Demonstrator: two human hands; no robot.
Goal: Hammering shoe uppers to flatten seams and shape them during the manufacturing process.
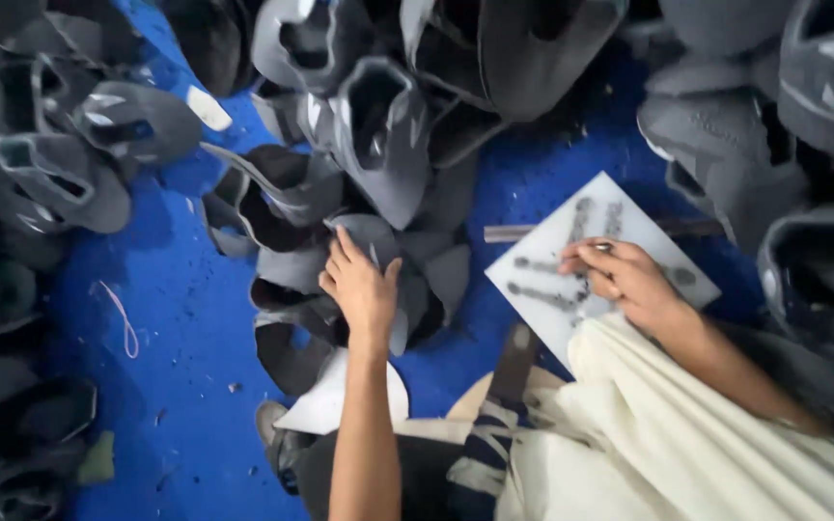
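Observation:
My left hand reaches forward and closes its fingers on a grey shoe upper at the near edge of a heap of grey and black shoe uppers. My right hand rests on a white board marked with dark grey smears; its fingers pinch a small tool, too small to make out. The board lies tilted on the blue work surface, partly over my lap.
More grey shoe uppers are heaped at the left and right. A pale cloth covers my lap. A white curved piece lies near my left forearm. A loose pink rubber band lies on the blue surface.

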